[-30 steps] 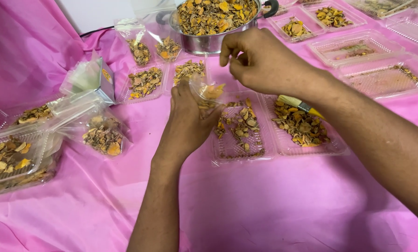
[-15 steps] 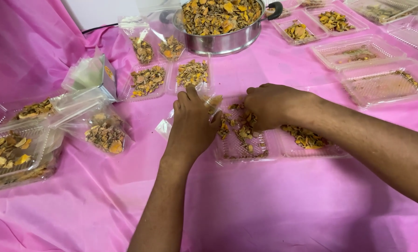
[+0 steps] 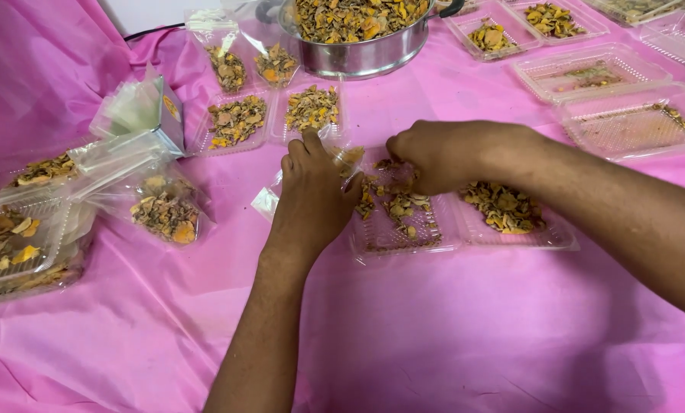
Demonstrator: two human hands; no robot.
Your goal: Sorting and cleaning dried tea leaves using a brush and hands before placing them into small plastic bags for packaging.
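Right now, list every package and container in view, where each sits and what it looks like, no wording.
Clear pouch: held by left hand, partly filled with yellow-brown dried pieces.
Clear hinged tray: centre, under right hand, some pieces inside.
Steel pot: top centre, round, heaped full.
Two filled pouches: left of the pot, transparent.
Small box: left, grey, among clear bags.
Nearly bare clear trays: right.

The right hand (image 3: 438, 155) curls down over the dried chips (image 3: 403, 206), hiding its fingertips and whatever they pinch. The left hand (image 3: 315, 195) covers most of the small clear bag (image 3: 270, 200). The top edge cuts off the steel pot (image 3: 357, 46).
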